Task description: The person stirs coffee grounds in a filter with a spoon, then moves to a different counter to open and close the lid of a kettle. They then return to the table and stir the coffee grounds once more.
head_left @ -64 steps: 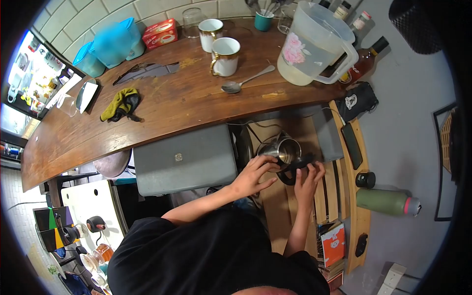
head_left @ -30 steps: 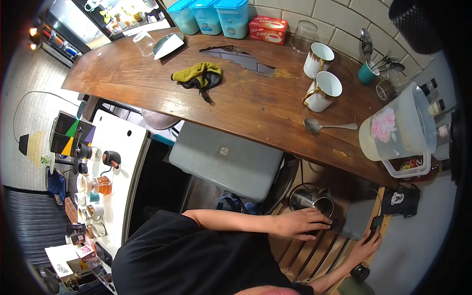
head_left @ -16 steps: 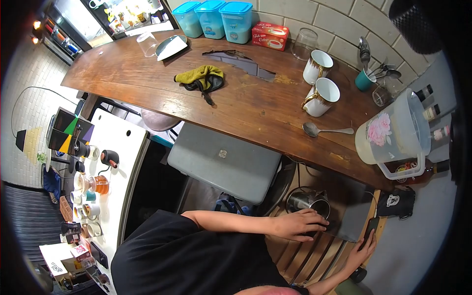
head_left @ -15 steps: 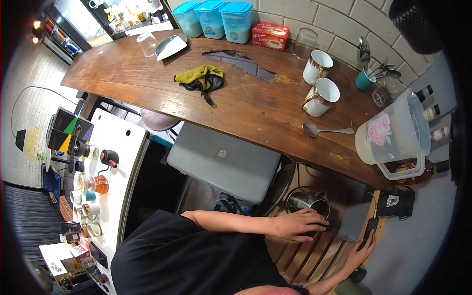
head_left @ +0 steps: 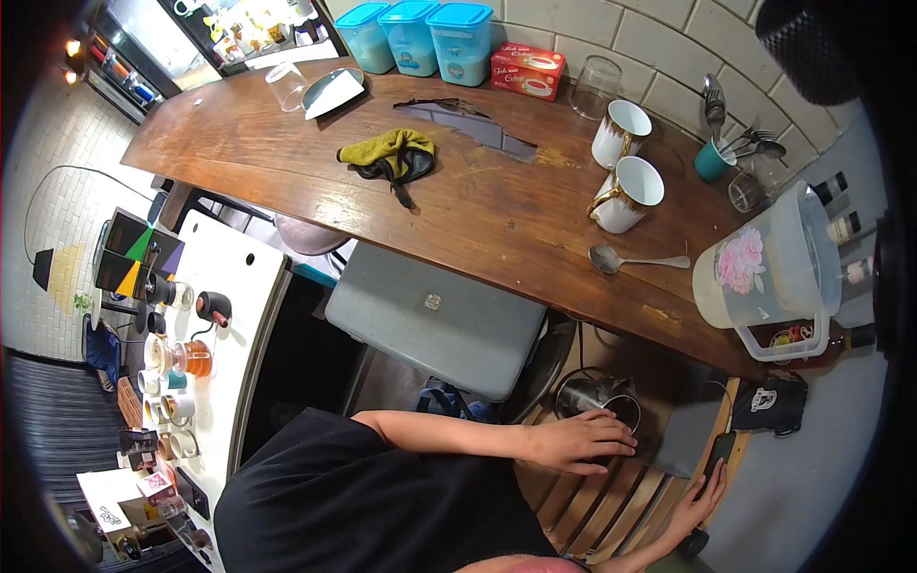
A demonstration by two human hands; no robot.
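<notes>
My left hand [head_left: 583, 441] reaches across from the left, palm down with fingers stretched out. It overlaps the near rim of a shiny steel pot [head_left: 585, 393] that sits low beneath the counter. Lower right, my right hand [head_left: 699, 498] has its fingers extended, with the fingertips at the lower end of a small black oblong object [head_left: 722, 451] on a wooden rail. A thin cable runs up from that object. Beside the pot is a dark flat panel [head_left: 680, 430], and wooden slats [head_left: 592, 506] lie under both hands.
The wooden counter [head_left: 497, 215] bears a spoon [head_left: 611, 259], two white-and-gold mugs [head_left: 626, 194], a yellow-black cloth [head_left: 387, 158] and blue-lidded tubs [head_left: 458, 48]. A floral plastic pitcher [head_left: 755, 267] stands near its right edge. A grey lidded box [head_left: 435, 315] stands below; a black pouch [head_left: 769, 401] hangs right.
My right hand has loosened and slid down the black object, fingers now straighter. My left hand has shifted slightly, its thumb more apart from the fingers.
</notes>
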